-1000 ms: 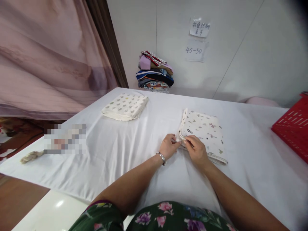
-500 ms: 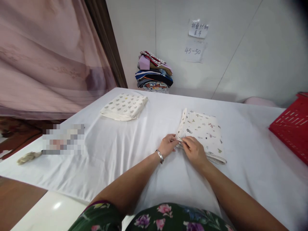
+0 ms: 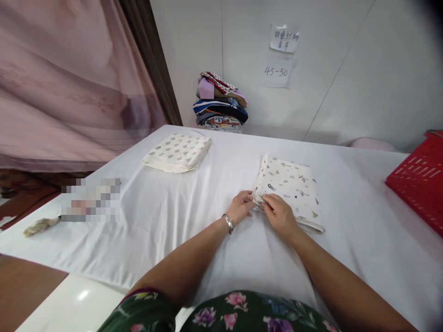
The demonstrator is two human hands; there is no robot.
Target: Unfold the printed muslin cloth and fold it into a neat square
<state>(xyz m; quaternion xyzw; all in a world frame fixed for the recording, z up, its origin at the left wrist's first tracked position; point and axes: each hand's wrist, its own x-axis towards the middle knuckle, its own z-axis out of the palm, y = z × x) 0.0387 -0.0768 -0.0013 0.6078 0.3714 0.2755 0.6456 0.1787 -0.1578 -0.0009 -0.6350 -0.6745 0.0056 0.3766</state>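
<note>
White tbl [image 3: 356,198]: L hand [image 3: 241,207], R hand [image 3: 281,217] at folded cloth [image 3: 292,186] crnr.

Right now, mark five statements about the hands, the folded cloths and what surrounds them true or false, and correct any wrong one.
1. The left hand and the right hand are both at the near left corner of the nearer folded cloth. True.
2. The left hand's wrist is bare. False: a silver bracelet is on it.
3. A second folded cloth lies farther left. True.
4. The slotted thing at the right edge is blue. False: the basket there is red.
5. The paper marked 45-50 hangs below another paper. True.
</note>
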